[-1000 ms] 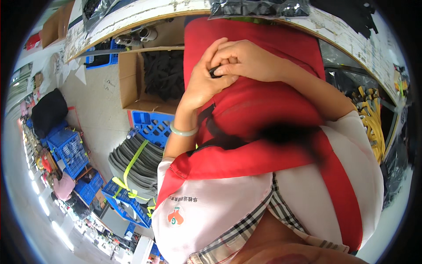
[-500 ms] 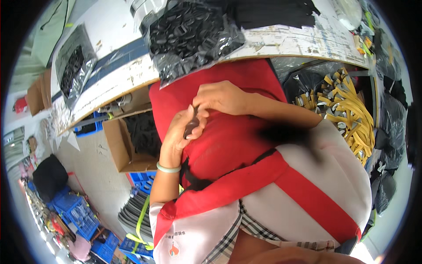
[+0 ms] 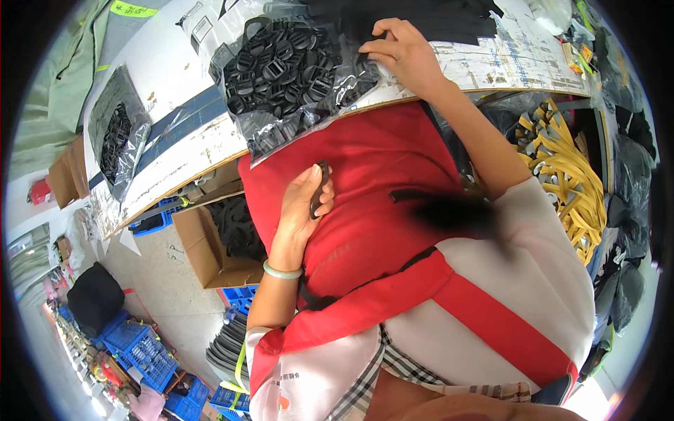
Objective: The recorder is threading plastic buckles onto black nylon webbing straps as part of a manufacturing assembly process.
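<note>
My left hand is closed over the red apron, its thumb pressed on a short dark strip that stands up between thumb and fingers. At the table my right hand is by the right edge of a clear bag full of black plastic buckles. Its thumb and fingers curl around something dark beside a pile of black straps; exactly what they grip is too dark to make out.
A smaller bag of black parts lies on the white worn table. Beneath are a cardboard box with black pieces and, at right, a bundle of yellow straps. Blue crates stand on the floor at left.
My right hand has left my left hand and moved up to the table beside the buckle bag. The left hand keeps the dark strip, shifted slightly right. The bag's top now lies more open.
</note>
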{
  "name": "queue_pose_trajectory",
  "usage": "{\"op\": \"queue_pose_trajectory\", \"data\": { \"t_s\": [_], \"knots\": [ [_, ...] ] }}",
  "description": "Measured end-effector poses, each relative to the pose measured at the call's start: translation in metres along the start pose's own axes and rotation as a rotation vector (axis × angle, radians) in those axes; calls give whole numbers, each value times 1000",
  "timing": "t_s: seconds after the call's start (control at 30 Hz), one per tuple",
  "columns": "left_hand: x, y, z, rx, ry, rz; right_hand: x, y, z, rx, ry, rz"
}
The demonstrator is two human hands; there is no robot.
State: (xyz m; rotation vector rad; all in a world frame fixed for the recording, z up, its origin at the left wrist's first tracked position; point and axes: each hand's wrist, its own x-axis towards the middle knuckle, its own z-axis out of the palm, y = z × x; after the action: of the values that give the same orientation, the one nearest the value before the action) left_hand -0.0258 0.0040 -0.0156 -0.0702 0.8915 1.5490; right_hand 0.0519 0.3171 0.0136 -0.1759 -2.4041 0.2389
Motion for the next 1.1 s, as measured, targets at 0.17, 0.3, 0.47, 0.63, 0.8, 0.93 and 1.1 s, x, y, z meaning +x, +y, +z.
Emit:
{"op": "queue_pose_trajectory", "data": {
  "t_s": [0.17,0.3,0.47,0.63,0.8,0.93,1.1],
  "knots": [
    [-5,10,13,146,116,150,14,-43,-34,169,-3,-37],
    [-13,10,14,215,248,297,5,-118,-64,572,-144,70],
    [-16,11,27,248,223,488,-14,-158,-36,1233,-578,684],
    [-21,2,22,513,288,688,-31,-163,-11,1396,-665,955],
    [-18,-2,14,830,315,939,-39,-172,0,1674,-548,1165],
    [-16,0,16,853,386,959,-38,-175,2,1810,-434,1230],
    [-13,1,7,1112,396,1116,-40,-175,4,1798,-440,1225]
  ]
}}
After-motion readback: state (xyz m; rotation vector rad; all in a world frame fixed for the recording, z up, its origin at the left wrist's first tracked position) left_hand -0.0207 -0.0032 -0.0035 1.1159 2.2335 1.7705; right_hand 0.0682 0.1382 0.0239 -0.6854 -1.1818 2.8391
